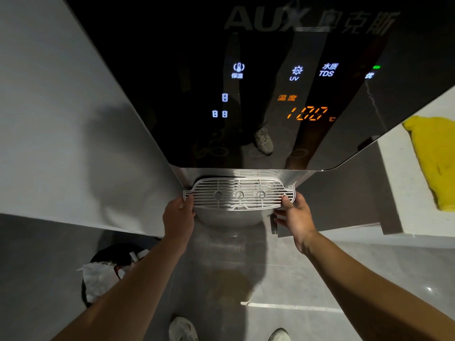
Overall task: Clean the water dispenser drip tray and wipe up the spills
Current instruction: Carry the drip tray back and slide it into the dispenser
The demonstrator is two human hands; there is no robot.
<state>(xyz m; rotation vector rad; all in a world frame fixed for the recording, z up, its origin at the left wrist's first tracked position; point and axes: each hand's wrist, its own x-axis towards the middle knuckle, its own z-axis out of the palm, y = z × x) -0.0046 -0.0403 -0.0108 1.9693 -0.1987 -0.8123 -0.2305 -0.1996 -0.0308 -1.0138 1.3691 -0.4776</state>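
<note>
A tall water dispenser with a glossy black front panel stands before me, its display lit with 100 °C. Below the panel sits the drip tray, a silver slotted grille over a rounded grey basin. My left hand grips the tray's left end, thumb on the grille. At the tray's right end my right hand holds on the same way. A yellow cloth lies on the white counter at the right, away from both hands.
A white wall runs along the left of the dispenser. A white counter stands at the right. On the grey floor at lower left is a dark bin with white crumpled waste. My shoes show at the bottom.
</note>
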